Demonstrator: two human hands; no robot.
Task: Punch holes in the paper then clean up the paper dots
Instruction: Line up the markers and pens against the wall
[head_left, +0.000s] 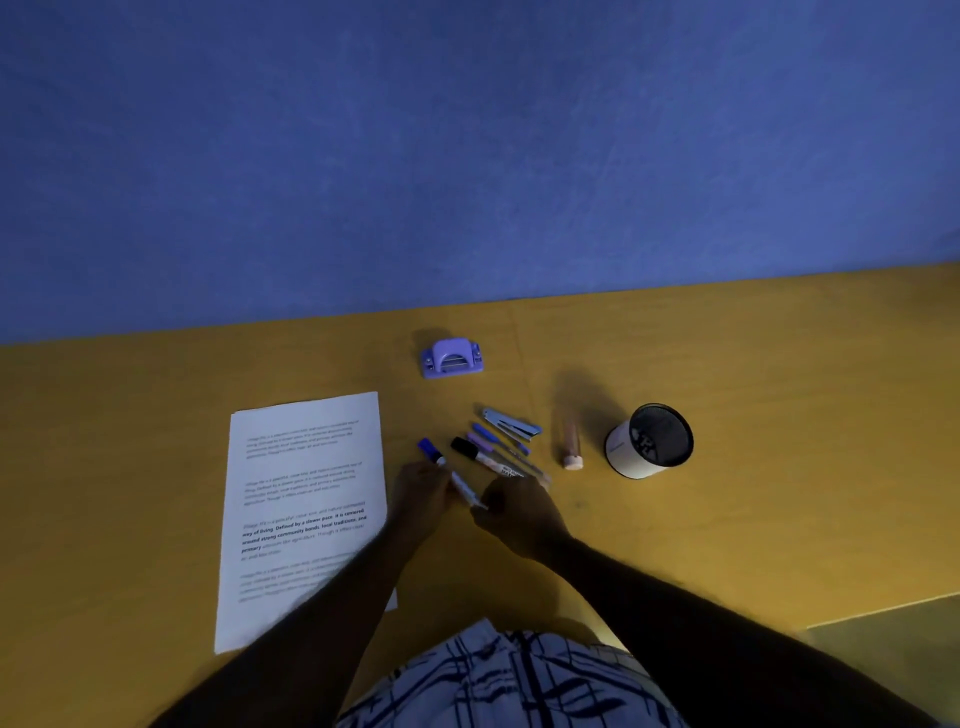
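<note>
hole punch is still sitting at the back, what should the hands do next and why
Probably let go of the blue-capped marker and reach for the hole punch. Both the left hand and right hand are on that marker, while the punch sits untouched near the wall and the paper lies flat, apparently not yet punched.

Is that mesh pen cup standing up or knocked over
Upright. The pen cup stands on its base on the table, open mouth up.
</note>
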